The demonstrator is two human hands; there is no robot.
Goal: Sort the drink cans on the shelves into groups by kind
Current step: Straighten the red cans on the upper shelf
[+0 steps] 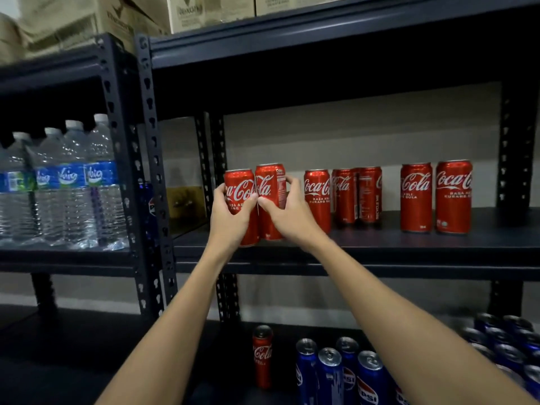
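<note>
Your left hand [230,211] grips left Coke can [238,194], right hand [287,211] grips its neighbour [270,185]; grouping step underway. Next: seat both just left of Coke row [318,197].

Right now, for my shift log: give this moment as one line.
left hand grips red cola can | right hand grips neighbouring red can | both on middle shelf | stray red can below beside blue cans

red cans [415,197], blue cans [330,375], black shelf [380,241]
</note>
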